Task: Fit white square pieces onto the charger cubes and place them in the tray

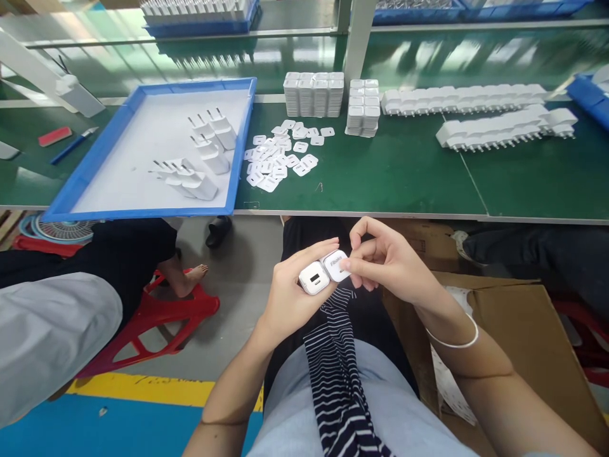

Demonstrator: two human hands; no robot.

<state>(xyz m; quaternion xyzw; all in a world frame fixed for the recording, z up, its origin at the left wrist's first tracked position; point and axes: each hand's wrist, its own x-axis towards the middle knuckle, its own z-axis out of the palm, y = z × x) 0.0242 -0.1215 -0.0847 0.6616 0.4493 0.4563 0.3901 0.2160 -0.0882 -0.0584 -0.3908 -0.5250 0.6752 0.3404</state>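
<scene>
Green bench (404, 171) up top, pretty packed: a blue tray (95, 165) with a few white plug adapters (209, 149) lying in it, a scatter of small white labels (278, 158) beside the tray, and stacks and rows of more white chargers (476, 98) further back. Down below the bench edge, over the lap, the left hand (290, 292) has its grip closed around a white USB charger (314, 278), port end facing up. The right hand (385, 260) pinches a small white label (335, 265) with fingertips, touching the charger's top edge. A cardboard box (514, 317) sits just to the right.
</scene>
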